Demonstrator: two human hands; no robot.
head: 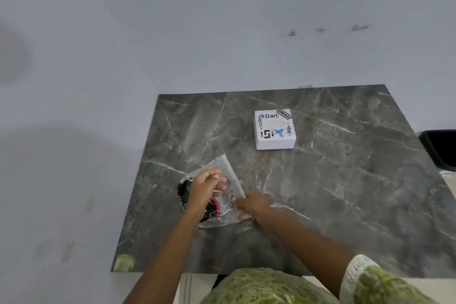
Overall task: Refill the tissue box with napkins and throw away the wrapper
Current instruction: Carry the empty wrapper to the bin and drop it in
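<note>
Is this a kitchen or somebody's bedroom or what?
Probably a room in a home, maybe a kitchen, though that is a guess. There is a dark marble-look countertop against a plain painted wall, a sticker-covered tissue box on it, and what looks like a black bin at the right edge.

The tissue box [275, 129] sits on the surface [345, 180]; my napkin pack [222, 195] lies nearer me, left of it, apart.

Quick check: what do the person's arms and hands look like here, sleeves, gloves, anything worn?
Both hands are bare: left hand, right hand. No gloves, rings or watch visible. Forearms are uncovered. A short green patterned sleeve with a white textured cuff shows on the right upper arm.
</note>
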